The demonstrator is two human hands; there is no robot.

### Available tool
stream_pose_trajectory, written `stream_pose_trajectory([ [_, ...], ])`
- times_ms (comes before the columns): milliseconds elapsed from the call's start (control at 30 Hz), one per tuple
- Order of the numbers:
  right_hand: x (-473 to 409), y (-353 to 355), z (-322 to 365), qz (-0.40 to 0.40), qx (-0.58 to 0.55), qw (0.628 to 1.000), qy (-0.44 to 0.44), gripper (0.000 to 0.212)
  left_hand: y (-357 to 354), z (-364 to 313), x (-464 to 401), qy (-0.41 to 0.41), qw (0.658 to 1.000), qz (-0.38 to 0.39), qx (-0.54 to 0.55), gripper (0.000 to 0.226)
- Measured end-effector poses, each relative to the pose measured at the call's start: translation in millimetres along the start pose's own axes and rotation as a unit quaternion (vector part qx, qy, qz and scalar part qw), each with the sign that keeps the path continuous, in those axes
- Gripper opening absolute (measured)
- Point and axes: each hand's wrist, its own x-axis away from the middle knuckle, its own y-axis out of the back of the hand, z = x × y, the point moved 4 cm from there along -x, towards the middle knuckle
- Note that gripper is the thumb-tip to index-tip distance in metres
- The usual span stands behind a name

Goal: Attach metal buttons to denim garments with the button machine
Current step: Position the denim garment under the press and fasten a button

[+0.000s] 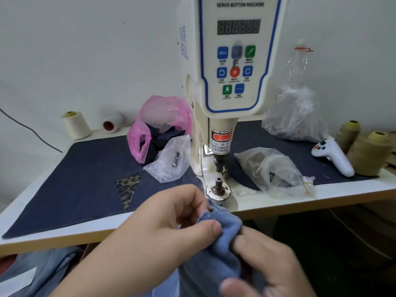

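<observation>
Denim is bunched between your two hands just below the table edge: your left hand [162,230] pinches a fold of the blue denim garment [216,249] between thumb and curled fingers, with a small metal button [210,210] showing right at those fingertips, while your right hand [272,266] grips the cloth from beneath, fingers curled round it. Beyond your fingertips and slightly right stands the lower die post [218,182] of the button machine [233,67], with the punch hanging directly above it. The likely trouble from here is feeding a doubled fold over that post, which would set a button through two layers, or keeping your pinching fingers too near the punch. Far left of your fingers and further back, a pink bag [150,125] holds dark fabric scraps; nearer, a clear bag [169,161] holds a few small metal parts. Right of your fingers, a second clear bag [272,168] holds brownish contents too blurred to identify, and a third [295,116] behind it looks likewise filled.
</observation>
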Motion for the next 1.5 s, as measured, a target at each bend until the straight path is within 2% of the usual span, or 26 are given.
stream_pose_trajectory([
  [100,-7.2,27.0,-7.3,-0.125,0.080,0.989,-0.021,0.023,-4.8,-6.1,1.0,-0.017,0.999,0.021,-0.034,0.011],
  [167,-14.0,38.4,-11.4,-0.163,0.103,0.980,-0.049,0.014,-8.3,-10.0,0.7,-0.035,0.997,0.022,-0.072,0.009],
  [233,-24.4,34.1,-16.1,-0.035,0.041,0.995,-0.080,0.017,-10.4,-14.7,1.3,-0.052,0.992,0.023,-0.115,0.008],
  [300,-27.3,30.2,-20.3,0.084,-0.073,0.986,-0.124,0.016,-9.9,-19.1,3.4,-0.067,0.988,0.015,-0.141,0.006],
  [367,-24.7,28.2,-22.6,0.111,-0.144,0.973,-0.144,0.022,-7.4,-22.2,4.9,-0.081,0.985,-0.001,-0.149,0.005],
  [467,-9.3,29.1,-26.3,0.068,-0.252,0.948,-0.182,0.035,-2.3,-22.2,6.7,-0.094,0.981,-0.025,-0.167,0.009],
  [533,-17.6,22.2,-26.5,0.074,-0.250,0.944,-0.204,0.035,-0.8,-20.7,9.4,-0.111,0.973,-0.029,-0.202,0.011],
  [567,-30.5,11.8,-22.8,0.109,-0.230,0.945,-0.206,0.027,-1.1,-20.2,9.9,-0.128,0.964,-0.036,-0.232,0.011],
  [600,-34.5,0.2,-15.4,0.175,-0.213,0.949,-0.155,0.016,-1.2,-19.4,10.4,-0.145,0.952,-0.052,-0.266,0.012],
  [633,-31.3,-1.9,-15.4,0.206,-0.174,0.955,-0.119,0.011,-0.4,-18.1,10.5,-0.154,0.943,-0.076,-0.286,0.013],
  [667,-28.6,-3.6,-20.0,0.224,-0.095,0.961,-0.128,0.012,1.0,-16.2,10.1,-0.162,0.937,-0.097,-0.294,0.014],
  [700,-23.5,-9.5,-34.7,0.227,-0.101,0.952,-0.178,0.017,2.0,-14.1,9.0,-0.171,0.931,-0.105,-0.304,0.017],
  [733,-25.4,-2.0,-41.1,0.146,-0.089,0.961,-0.218,0.029,2.7,-12.6,7.6,-0.186,0.923,-0.103,-0.320,0.020],
  [800,-13.6,8.4,-31.4,0.111,-0.080,0.976,-0.168,0.040,4.3,-13.0,6.1,-0.219,0.908,-0.087,-0.347,0.022],
  [867,-12.0,8.6,-23.1,0.102,-0.100,0.983,-0.113,0.028,6.8,-14.0,6.4,-0.241,0.901,-0.084,-0.350,0.020],
  [933,-17.4,6.6,-24.0,0.040,-0.069,0.994,-0.077,0.010,8.3,-13.2,4.8,-0.259,0.895,-0.099,-0.350,0.019],
  [1000,-15.7,7.9,-26.3,-0.022,-0.042,0.997,-0.054,0.008,7.0,-9.9,2.3,-0.262,0.891,-0.109,-0.353,0.021],
  [1067,-12.2,10.1,-25.4,-0.056,-0.065,0.996,-0.038,0.013,6.0,-5.6,1.6,-0.257,0.899,-0.109,-0.337,0.023],
  [1133,-10.2,14.2,-24.1,-0.072,-0.092,0.993,-0.032,0.007,7.0,-3.9,1.3,-0.224,0.915,-0.084,-0.324,0.025],
  [1200,-8.9,20.3,-25.9,-0.084,-0.123,0.988,-0.044,0.005,7.5,3.2,-4.7,-0.165,0.946,0.000,-0.278,0.026],
  [1267,-8.1,24.6,-27.8,-0.074,-0.174,0.980,-0.061,0.008,2.7,13.4,-11.1,-0.127,0.974,0.118,-0.147,0.026],
  [1333,-10.5,25.9,-26.6,-0.048,-0.271,0.956,-0.103,0.009,-5.0,22.8,-15.3,-0.116,0.977,0.177,-0.022,0.024],
  [1433,-8.4,29.9,-29.3,-0.033,-0.389,0.907,-0.156,0.033,-17.0,39.7,-19.9,-0.104,0.976,0.184,0.056,0.037],
  [1500,-7.9,35.0,-34.7,-0.051,-0.431,0.884,-0.174,0.037,-23.1,46.0,-21.5,-0.099,0.974,0.183,0.093,0.033],
])
